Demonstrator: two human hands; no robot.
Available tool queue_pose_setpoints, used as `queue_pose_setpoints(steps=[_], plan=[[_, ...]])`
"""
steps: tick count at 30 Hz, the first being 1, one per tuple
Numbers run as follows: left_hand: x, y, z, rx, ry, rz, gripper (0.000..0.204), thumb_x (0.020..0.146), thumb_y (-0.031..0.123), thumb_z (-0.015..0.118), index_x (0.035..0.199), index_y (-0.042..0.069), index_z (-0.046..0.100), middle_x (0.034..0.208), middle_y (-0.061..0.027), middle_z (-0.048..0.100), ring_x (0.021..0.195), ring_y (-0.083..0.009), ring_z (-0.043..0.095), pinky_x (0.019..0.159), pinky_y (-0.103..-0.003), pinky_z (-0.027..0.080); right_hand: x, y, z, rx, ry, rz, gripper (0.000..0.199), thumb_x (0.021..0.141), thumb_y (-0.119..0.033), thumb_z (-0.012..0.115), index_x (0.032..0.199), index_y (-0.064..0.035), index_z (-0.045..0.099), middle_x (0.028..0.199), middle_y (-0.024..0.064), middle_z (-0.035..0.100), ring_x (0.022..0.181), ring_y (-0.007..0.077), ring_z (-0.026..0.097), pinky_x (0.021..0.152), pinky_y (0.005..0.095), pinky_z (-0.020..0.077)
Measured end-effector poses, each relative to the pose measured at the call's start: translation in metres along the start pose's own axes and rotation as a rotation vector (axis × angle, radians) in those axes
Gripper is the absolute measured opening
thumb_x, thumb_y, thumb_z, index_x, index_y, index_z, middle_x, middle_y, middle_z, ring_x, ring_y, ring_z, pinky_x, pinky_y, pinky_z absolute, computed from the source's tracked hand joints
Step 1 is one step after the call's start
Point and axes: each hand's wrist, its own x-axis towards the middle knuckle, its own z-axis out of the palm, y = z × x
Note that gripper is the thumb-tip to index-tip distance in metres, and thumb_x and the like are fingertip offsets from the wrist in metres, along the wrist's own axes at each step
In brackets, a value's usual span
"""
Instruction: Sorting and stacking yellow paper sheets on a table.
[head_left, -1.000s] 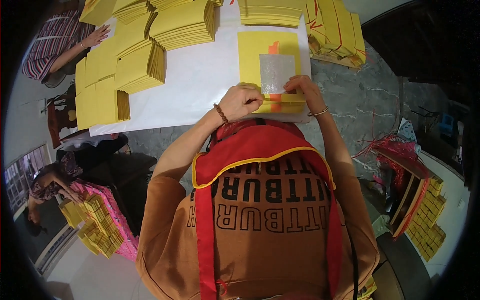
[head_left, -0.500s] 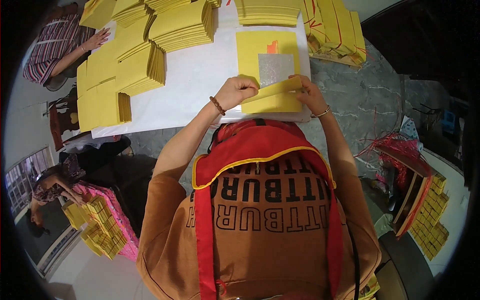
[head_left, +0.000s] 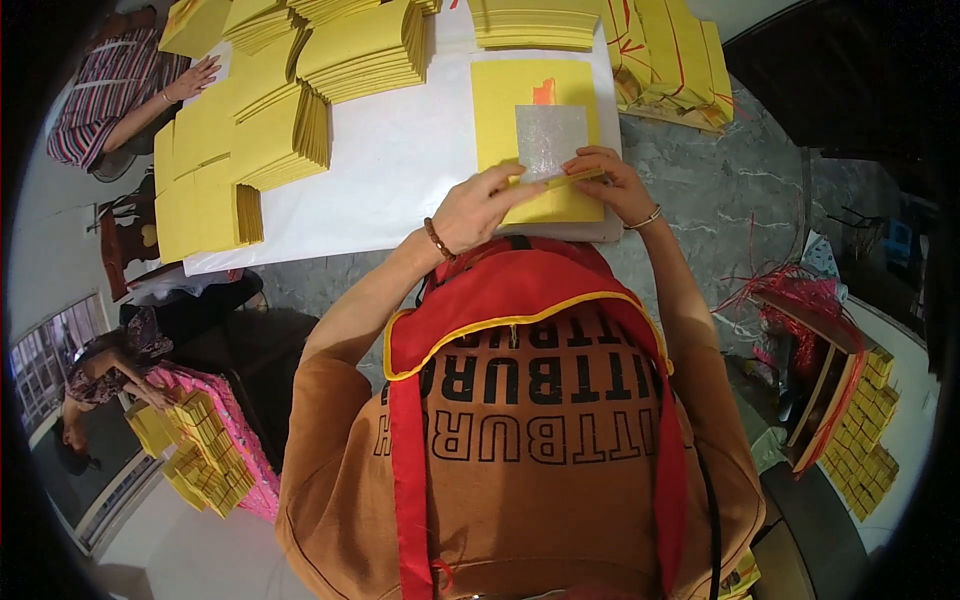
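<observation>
**Folding a yellow sheet at the table edge**

The left hand (head_left: pixel 487 207) lay just above the centre of the frame, its fingers pinched on the near edge of a yellow paper sheet (head_left: pixel 535 150). The right hand (head_left: pixel 607 183) lay just to its right, fingers closed on the same raised edge, so that a narrow folded strip of the sheet stood up between the two hands. The sheet lay flat on the white table (head_left: pixel 400 170) in the upper centre of the frame, close to the table's near edge. A silver foil square (head_left: pixel 550 140) sat in the middle of the sheet, with a small orange mark (head_left: pixel 543 92) just above it.

Stacks of yellow paper (head_left: pixel 365 50) filled the upper left of the table, and a further stack (head_left: pixel 535 25) lay beyond the sheet at the top of the frame. At the upper left, another person's hand (head_left: pixel 195 78) rested on a stack. At the lower left, a second person in a pink skirt (head_left: pixel 235 430) sat beside bundled yellow paper (head_left: pixel 205 455). A rack of red strings (head_left: pixel 800 300) stood at the right.
</observation>
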Motion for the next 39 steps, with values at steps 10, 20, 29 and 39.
queue_pose_setpoints(steps=[10, 20, 29, 39], plan=[[0.009, -0.001, 0.001, 0.27, -0.33, 0.23, 0.058, 0.061, 0.019, 0.074, 0.115, 0.011, 0.053, 0.108, -0.0063, 0.052, 0.092, -0.0245, 0.051, 0.079, -0.035, 0.045, 0.002, 0.002, -0.004, -0.014, -0.064, -0.069, 0.023, 0.077, -0.004, 0.064, 0.1, -0.0076, 0.064, 0.11, 0.0011, 0.058, 0.121, 0.0189, 0.038, 0.095, 0.0309, 0.0391], [0.016, -0.005, -0.007, 0.146, -0.405, 0.218, 0.051, 0.067, 0.018, 0.072, 0.113, 0.012, 0.052, 0.105, -0.0076, 0.052, 0.093, -0.025, 0.049, 0.084, -0.034, 0.044, 0.001, 0.001, -0.005, 0.016, -0.059, -0.001, 0.022, 0.08, -0.007, 0.062, 0.101, -0.0075, 0.064, 0.112, 0.0018, 0.056, 0.121, 0.0182, 0.037, 0.096, 0.0314, 0.0371], [0.011, -0.007, 0.002, -0.008, -0.15, 0.014, 0.014, 0.083, 0.009, 0.056, 0.096, 0.004, 0.052, 0.107, -0.014, 0.055, 0.09, -0.0295, 0.056, 0.073, -0.037, 0.048, -0.003, 0.005, -0.007, 0.295, -0.071, 0.045, 0.034, 0.08, -0.008, 0.062, 0.113, -0.0049, 0.057, 0.121, 0.0042, 0.05, 0.114, 0.0171, 0.045, 0.096, 0.0304, 0.0367], [0.006, -0.003, -0.027, -0.113, -0.073, -0.174, 0.042, 0.08, 0.009, 0.058, 0.121, 0.004, 0.05, 0.122, -0.016, 0.05, 0.113, -0.0362, 0.044, 0.094, -0.042, 0.038, -0.004, 0.011, 0.001, 0.429, 0.086, 0.219, 0.033, 0.084, -0.006, 0.061, 0.115, -0.002, 0.054, 0.111, 0.0054, 0.056, 0.107, 0.0132, 0.05, 0.088, 0.0257, 0.0424]])
